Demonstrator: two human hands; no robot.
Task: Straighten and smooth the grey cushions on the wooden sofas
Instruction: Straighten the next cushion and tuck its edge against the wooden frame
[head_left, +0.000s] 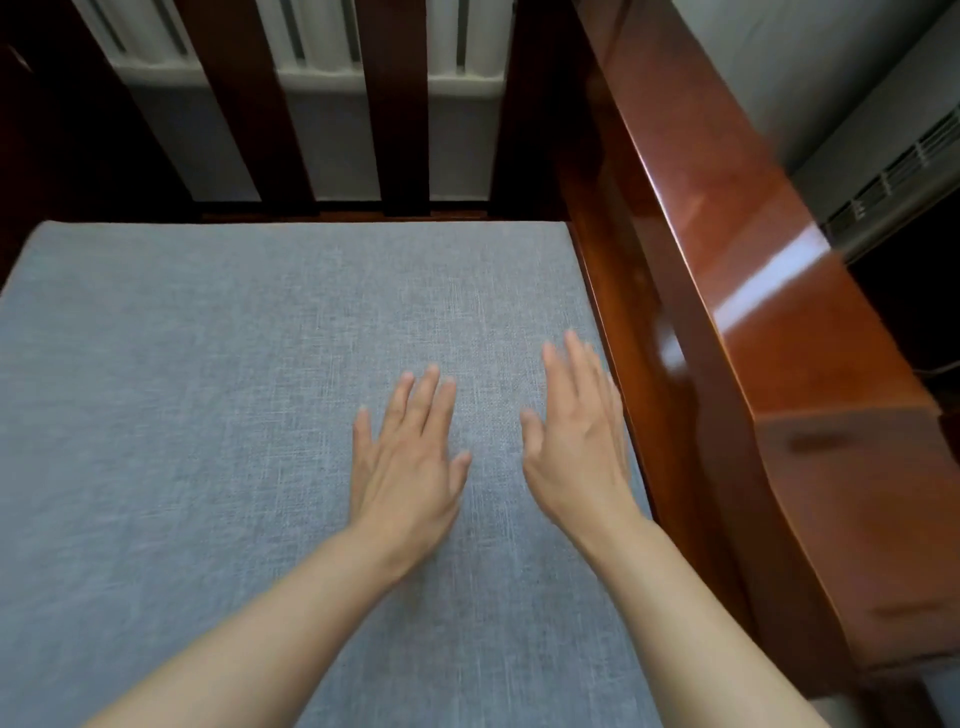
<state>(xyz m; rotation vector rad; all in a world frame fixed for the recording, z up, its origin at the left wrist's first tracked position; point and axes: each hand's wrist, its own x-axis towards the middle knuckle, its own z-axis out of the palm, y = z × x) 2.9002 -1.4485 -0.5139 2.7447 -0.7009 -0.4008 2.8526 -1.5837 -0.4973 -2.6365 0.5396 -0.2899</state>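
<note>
On the seat of the wooden sofa (737, 291), the grey cushion (208, 415) lay flat, its far edge close to the back slats (395, 130) and its right edge tucked against the glossy armrest (779, 260). Both my hands were down on the right half of it, palms facing the fabric. My left hand (408, 462) had straight fingers, slightly fanned, thumb out to the side. My right hand (576, 441) sat just beside the armrest, fingers straight and close together; its fingertips were blurred, so I could not tell whether they touched the cloth or skimmed just above it. Neither hand gripped anything.

Cover looked nearly smooth where I could see it; no obvious folds, and the back corner appeared square with the frame.

Judgement on the stroke: keep palms flat and pressure even, sweep from the middle outward toward the edges so any slack is pushed off and not bunched up. Beside the armrest, run the right hand along the seam side so the edge stays tucked. Avoid dragging hard, which could shift the whole cushion out of line. A white radiator (322, 47) showed behind the slats.
</note>
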